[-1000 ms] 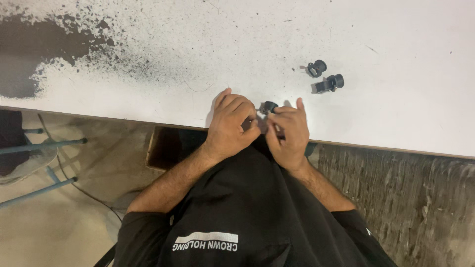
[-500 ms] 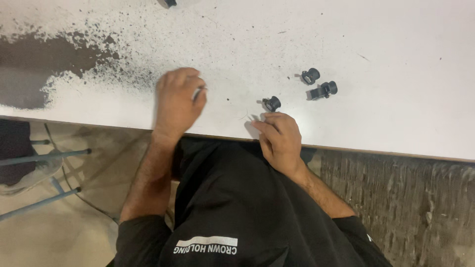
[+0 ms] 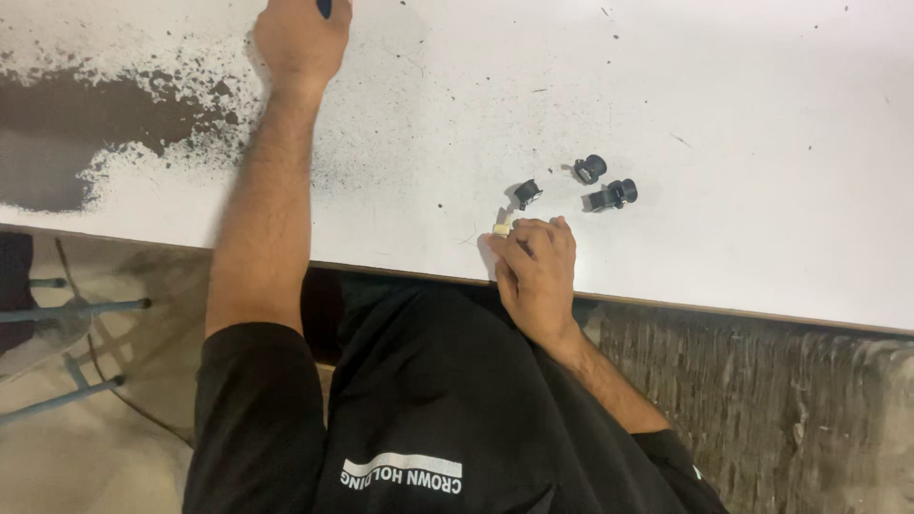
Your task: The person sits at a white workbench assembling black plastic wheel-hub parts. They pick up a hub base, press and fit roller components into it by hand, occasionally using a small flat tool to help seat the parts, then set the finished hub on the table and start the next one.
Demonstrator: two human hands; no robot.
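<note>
My left hand (image 3: pixel 300 38) is stretched far out across the white table (image 3: pixel 762 114), fingers curled over a small dark object (image 3: pixel 325 8) at the very top edge of view; how tightly I grip it I cannot tell, since most of it is cut off. My right hand (image 3: pixel 536 276) rests near the table's front edge, fingers folded loosely inward, pinching a small pale piece (image 3: pixel 502 229) at the fingertips; just beyond it lies one small black part (image 3: pixel 526 192), with two more black parts (image 3: pixel 590 168) (image 3: pixel 611 196) slightly farther right, all apart from one another; black speckled paint (image 3: pixel 86 133) stains the table's left side.
</note>
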